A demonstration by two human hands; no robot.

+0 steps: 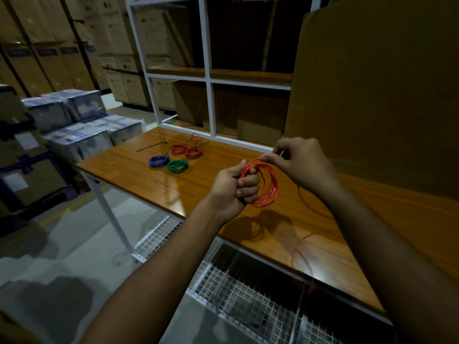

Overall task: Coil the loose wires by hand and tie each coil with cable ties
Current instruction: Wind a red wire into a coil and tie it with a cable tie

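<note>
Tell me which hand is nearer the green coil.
Left. The left hand is just right of the green coil; the right hand is farther right, beyond the red coil.

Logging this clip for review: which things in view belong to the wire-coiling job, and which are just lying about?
Job:
- red wire coil, gripped by left hand, fed by right hand
- blue coil, green coil, two red coils on the table
- black cable tie

Lying about:
- white shelf frame
- cardboard boxes
- wrapped boxes
</note>
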